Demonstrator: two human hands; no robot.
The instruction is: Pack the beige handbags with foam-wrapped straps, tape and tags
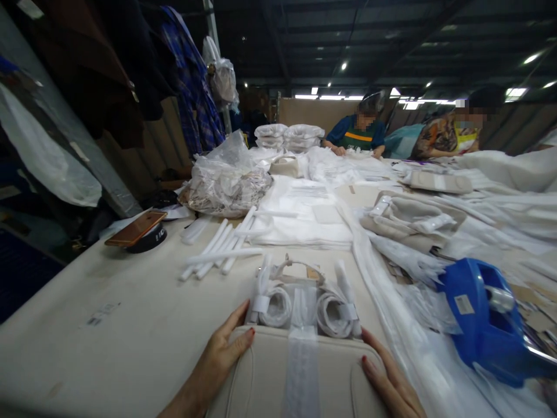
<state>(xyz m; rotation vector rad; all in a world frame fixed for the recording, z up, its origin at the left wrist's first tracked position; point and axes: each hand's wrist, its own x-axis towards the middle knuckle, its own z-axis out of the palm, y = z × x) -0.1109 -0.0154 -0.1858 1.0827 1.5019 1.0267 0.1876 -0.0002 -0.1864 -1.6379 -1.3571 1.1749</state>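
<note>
A cream handbag [265, 371] lies at the table's near edge, its lower part cut off by the frame. My left hand [224, 351] grips its left upper corner, thumb on the front and fingers behind. At the right upper corner my right hand [387, 374] holds it the same way. A translucent strip [302, 366] runs down the bag's middle. Above the front panel sit two rolls wrapped in white material, a left roll [276, 306] and a right roll [334, 313]. A curved handle [300, 264] stands behind them.
White foam tubes [221, 249] lie beyond the bag, near stacked white sheets [304, 217]. A phone [137, 227] rests on a black roll at left. A blue tape dispenser [483, 319] stands at right. Two people work at the far side, one person [359, 130] in a dark apron.
</note>
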